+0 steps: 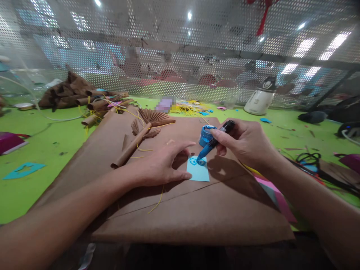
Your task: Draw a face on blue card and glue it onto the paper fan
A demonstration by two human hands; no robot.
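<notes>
My right hand [237, 140] is closed around a black and blue marker pen [211, 143], tilted with its blue end on a small light-blue square of paper [199, 174]. Darker blue drawn marks show near the paper's top edge. My left hand [164, 163] lies at the left edge of the square with thumb and fingers apart. Its thumb touches the lower left of the paper, and its fingertips are near the upper left corner. Just behind the pen stands a small open jar of blue [206, 137], partly hidden by my right hand.
Brown paper [174, 217] covers the work area on a green table [17, 198]. A brown paper roll with folded fans [149, 125] lies behind my left hand. Farther off are crumpled brown paper [69, 90], yellow strings, a white bottle [258, 99] and a perforated metal screen [168, 33].
</notes>
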